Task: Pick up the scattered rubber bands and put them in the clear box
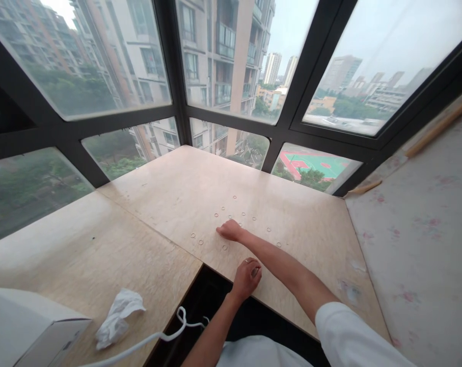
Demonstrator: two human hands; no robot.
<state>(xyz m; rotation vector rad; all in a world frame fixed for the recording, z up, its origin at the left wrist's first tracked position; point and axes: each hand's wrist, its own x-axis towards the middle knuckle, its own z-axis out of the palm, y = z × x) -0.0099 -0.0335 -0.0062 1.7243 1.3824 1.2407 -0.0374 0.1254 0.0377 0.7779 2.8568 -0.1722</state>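
Several small thin rings lie scattered flat on the pale wooden board [169, 188], among them a reddish ring [234, 197], a ring [193, 235] on the left and a ring [278, 244] on the right. My right hand [229, 231] reaches in among them, low at the board, its fingers closed and mostly turned from view. Whatever they may pinch is hidden. Nearer to me, my left hand [248, 277] is curled closed over the board's front edge. A thin pale band shows at its fingers; I cannot tell whether it is worn or held.
A white box [32, 326], crumpled tissue [119, 316] and a white cable [158, 336] are at the lower left. A dark gap cuts into the board before me. Clear plastic packaging [349, 290] lies right, by the papered wall [417, 244]. Windows enclose the far side.
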